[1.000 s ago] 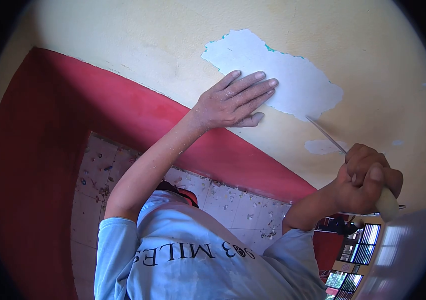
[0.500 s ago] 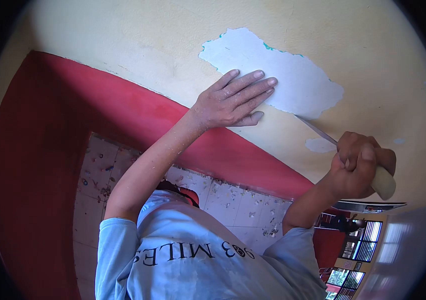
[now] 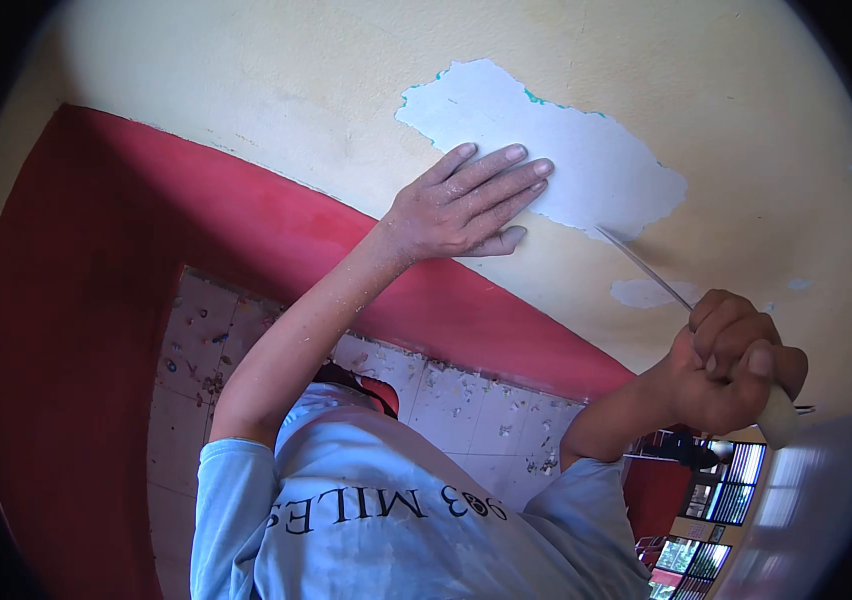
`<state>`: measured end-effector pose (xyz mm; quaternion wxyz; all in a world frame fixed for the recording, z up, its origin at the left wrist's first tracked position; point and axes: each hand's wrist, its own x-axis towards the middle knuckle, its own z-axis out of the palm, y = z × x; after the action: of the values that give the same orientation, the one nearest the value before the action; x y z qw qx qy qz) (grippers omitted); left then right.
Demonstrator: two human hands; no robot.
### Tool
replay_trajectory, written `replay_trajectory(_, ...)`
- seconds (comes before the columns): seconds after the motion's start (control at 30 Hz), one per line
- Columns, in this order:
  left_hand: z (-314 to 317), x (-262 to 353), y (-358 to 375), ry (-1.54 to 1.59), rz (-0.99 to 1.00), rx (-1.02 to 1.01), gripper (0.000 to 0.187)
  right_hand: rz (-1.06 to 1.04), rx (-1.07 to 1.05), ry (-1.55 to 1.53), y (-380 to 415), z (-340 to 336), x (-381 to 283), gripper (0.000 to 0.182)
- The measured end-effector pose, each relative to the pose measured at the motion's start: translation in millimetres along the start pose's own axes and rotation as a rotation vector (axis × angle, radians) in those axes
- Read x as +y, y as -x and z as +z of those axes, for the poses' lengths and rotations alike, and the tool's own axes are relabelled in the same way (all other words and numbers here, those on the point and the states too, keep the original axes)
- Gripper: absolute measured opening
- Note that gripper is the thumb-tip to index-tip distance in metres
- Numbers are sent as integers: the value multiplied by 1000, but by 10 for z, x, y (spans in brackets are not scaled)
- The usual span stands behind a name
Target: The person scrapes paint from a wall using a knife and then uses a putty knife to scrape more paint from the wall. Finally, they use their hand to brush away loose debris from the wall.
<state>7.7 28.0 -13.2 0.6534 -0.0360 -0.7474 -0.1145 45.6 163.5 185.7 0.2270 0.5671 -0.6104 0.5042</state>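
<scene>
A white bare patch [image 3: 586, 165] with a ragged edge and slivers of green shows in the cream-painted wall [image 3: 296, 110]. My left hand [image 3: 466, 203] lies flat against the wall, fingers stretched over the patch's lower left edge and dusted with pale powder. Closed in a fist, my right hand [image 3: 741, 360] grips a scraper [image 3: 646, 267] by its pale, rounded handle. Its thin metal blade, seen nearly edge-on, reaches up and left, the tip at the lower edge of the patch. A smaller white patch [image 3: 646, 292] lies just below the blade.
A red-painted band [image 3: 426, 300] runs along the lower wall. Paint flakes and debris are scattered over the pale tiled floor [image 3: 466, 410]. Windows [image 3: 736, 480] and a dark, partly hidden figure appear at the lower right. My light blue shirt [image 3: 386, 530] fills the bottom.
My right hand has moved down and slightly right, tilting the scraper so its blade appears narrower. The blade tip has shifted slightly right, onto the patch. My left hand stays almost in place.
</scene>
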Motion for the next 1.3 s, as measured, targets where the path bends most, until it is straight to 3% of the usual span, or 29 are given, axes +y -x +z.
replay_trajectory(0.07, -13, 3, 11, 12, -8, -10, 45, 73, 64, 105, 22, 90, 33, 21)
replay_trajectory(0.2, 3, -2, 1, 25, -12, 8, 45, -48, -77, -105, -17, -13, -41, 22)
replay_trajectory(0.33, -5, -5, -7, 34, -10, -5, 45, 27, -88, 50, -15, 62, -22, 24)
replay_trajectory(0.37, 3, 3, -7, 24, -9, 1, 45, -102, -150, -181, 5, -72, 51, 16)
replay_trajectory(0.47, -6, 3, 9, 16, -13, -4, 45, -38, -94, -30, 42, 18, 106, 16)
replay_trajectory(0.6, 12, 3, 4, 21, -11, 5, 45, -136, -133, -332, -32, -86, 4, 17)
replay_trajectory(0.67, -15, 14, 10, 26, -16, -6, 45, -64, -197, -12, -27, -56, 0, 16)
replay_trajectory(0.7, -11, 12, -4, 31, -15, -7, 45, -41, -97, 116, 18, 93, -29, 17)
replay_trajectory(0.77, -1, 10, -19, 18, -5, 1, 45, -36, -134, -102, -8, 61, -24, 18)
replay_trajectory(0.87, -20, -1, 14, 16, -15, -10, 45, -51, 74, 237, 62, 158, 97, 18)
replay_trajectory(0.93, 4, 3, -10, 22, -9, -4, 45, -61, -53, 141, 33, 93, 65, 19)
replay_trajectory(1.0, 1, 7, 3, 11, -8, 1, 45, -66, -94, -144, -10, 57, -71, 20)
replay_trajectory(1.1, -5, 12, 3, 12, -13, -12, 45, -14, -28, 128, 48, 152, 6, 20)
replay_trajectory(1.17, 13, 3, -13, 7, 1, 0, 45, -30, -94, -65, 10, 103, -15, 19)
replay_trajectory(1.23, -5, -7, 14, 3, -3, -11, 45, -63, 20, 153, 51, 114, 59, 20)
replay_trajectory(1.3, -6, 7, 4, 20, -7, -28, 45, 46, 78, 281, 72, 238, 134, 20)
